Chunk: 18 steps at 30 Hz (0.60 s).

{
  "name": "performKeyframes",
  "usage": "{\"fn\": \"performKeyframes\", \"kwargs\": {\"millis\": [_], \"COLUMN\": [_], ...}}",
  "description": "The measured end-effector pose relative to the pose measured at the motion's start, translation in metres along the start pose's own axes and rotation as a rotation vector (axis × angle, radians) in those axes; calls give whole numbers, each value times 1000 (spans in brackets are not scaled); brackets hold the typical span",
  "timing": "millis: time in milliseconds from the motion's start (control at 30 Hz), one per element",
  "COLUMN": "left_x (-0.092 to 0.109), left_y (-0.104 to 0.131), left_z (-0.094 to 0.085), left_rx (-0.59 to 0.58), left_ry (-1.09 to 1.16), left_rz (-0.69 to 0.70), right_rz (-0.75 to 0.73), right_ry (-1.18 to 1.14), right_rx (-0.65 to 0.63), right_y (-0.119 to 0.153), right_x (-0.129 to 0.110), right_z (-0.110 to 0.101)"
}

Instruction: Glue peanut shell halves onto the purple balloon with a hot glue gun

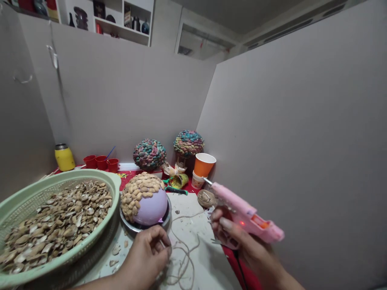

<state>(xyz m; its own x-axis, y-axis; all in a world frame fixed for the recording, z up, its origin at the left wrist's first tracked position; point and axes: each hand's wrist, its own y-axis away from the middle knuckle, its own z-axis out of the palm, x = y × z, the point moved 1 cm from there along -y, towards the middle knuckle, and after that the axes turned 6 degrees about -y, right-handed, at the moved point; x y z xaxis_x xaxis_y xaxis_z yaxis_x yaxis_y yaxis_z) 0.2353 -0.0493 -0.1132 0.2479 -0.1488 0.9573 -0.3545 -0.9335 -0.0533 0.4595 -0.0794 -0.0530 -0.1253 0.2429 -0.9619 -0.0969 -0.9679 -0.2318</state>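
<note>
My right hand [242, 237] is wrapped round a pink hot glue gun [238, 205] with a lit red light, its nozzle pointing up and to the left. My left hand [151, 249] is closed in front of a purple balloon [152, 207]; whatever its curled fingers hold, if anything, is hidden. Tan nut shells [140, 189] cover the balloon's top and left side, while the front right stays bare. The balloon rests in a metal bowl [128, 227]. At left, a pale green basket [116, 183] holds many loose shells [69, 217].
Loose twine [190, 257] lies on the white board, with a twine ball [206, 198] behind. An orange paper cup [204, 164], red cups [101, 162], a yellow jar [64, 157] and two colourful shell-covered balls [149, 154] stand along the back. Grey partitions [290, 121] enclose the table.
</note>
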Motion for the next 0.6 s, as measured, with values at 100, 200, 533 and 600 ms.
{"fn": "performKeyframes", "kwargs": {"millis": [100, 200, 533, 600], "left_x": [-4, -6, -15, -16], "left_y": [2, 3, 2, 4], "left_z": [-1, -2, -3, -2], "left_rx": [27, -38, -73, -85], "left_ry": [-104, -195, -407, -438], "left_rz": [109, 207, 371, 393], "right_rz": [-76, -147, -156, -138], "right_ry": [-86, -156, -223, -203], "right_rx": [20, -30, -232, -227], "right_y": [-16, -32, -57, -60], "right_x": [-22, -39, -19, -15], "right_z": [11, 31, 66, 63]}}
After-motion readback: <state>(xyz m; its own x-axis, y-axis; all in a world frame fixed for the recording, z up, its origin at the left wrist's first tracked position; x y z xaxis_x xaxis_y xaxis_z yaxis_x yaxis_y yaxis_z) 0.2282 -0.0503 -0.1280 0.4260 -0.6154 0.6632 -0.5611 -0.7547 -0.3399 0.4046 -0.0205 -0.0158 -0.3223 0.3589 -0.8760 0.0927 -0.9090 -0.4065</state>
